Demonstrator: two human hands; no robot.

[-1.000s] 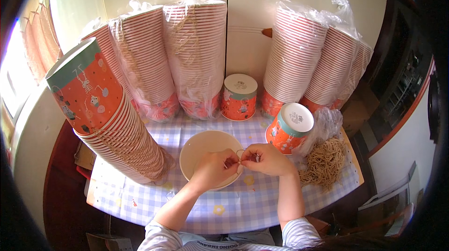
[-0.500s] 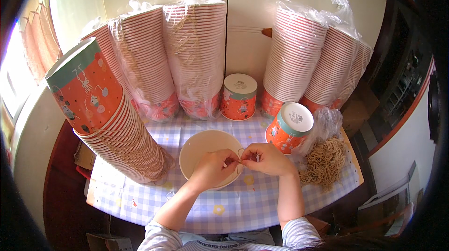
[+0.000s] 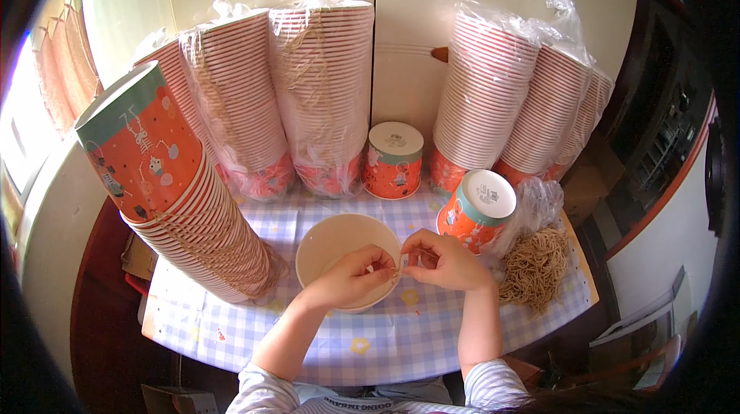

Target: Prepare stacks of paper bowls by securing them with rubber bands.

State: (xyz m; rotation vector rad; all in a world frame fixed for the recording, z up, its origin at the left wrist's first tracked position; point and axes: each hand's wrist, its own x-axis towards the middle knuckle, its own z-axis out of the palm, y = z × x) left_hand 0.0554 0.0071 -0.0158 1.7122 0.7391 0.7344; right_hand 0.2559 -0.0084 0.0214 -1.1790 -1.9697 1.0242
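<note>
In the head view, at lower centre, the left hand point(image 3: 348, 277) pinches a thin cord point(image 3: 399, 266) by the cream bowl's point(image 3: 317, 248) rim; whether the right hand point(image 3: 449, 263) grips it, I cannot tell. Finished cords point(image 3: 258, 266) apparently drape the left-hand tub stack point(image 3: 202, 235); the cord heap point(image 3: 537, 269) at right probably remains. Fingers hide the cord's ends.

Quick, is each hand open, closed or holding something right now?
Left hand: closed, pinching a thin cord.
Right hand: curled close by; can't tell if it's gripping too.
</note>
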